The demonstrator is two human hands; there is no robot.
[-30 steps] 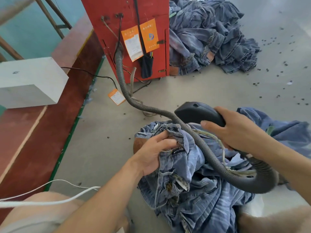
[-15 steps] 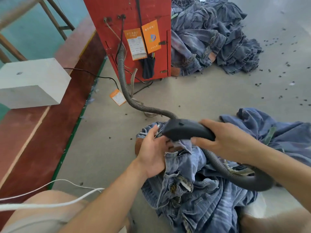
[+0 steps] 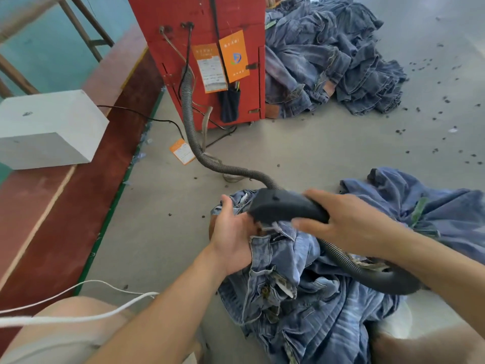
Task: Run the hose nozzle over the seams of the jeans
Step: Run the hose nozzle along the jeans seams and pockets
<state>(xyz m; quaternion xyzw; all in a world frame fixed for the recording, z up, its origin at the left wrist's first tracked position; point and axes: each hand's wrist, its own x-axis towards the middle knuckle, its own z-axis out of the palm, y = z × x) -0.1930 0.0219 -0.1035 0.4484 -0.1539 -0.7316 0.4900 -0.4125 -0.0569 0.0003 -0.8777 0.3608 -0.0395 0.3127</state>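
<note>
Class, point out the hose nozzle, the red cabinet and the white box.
hose nozzle (image 3: 284, 207), head view, black top shell.
red cabinet (image 3: 202, 19), head view, front panel.
white box (image 3: 49, 114), head view, top face.

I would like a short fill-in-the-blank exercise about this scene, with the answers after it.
1. The right hand holds the black ____ over the jeans.
2. The left hand grips the ____.
3. The ribbed hose runs to a ____ cabinet.
4. A second pile of jeans lies on the ____.

Answers: nozzle; jeans; red; floor

Bare floor (image 3: 328, 153) beyond hose (image 3: 210, 160)
</note>
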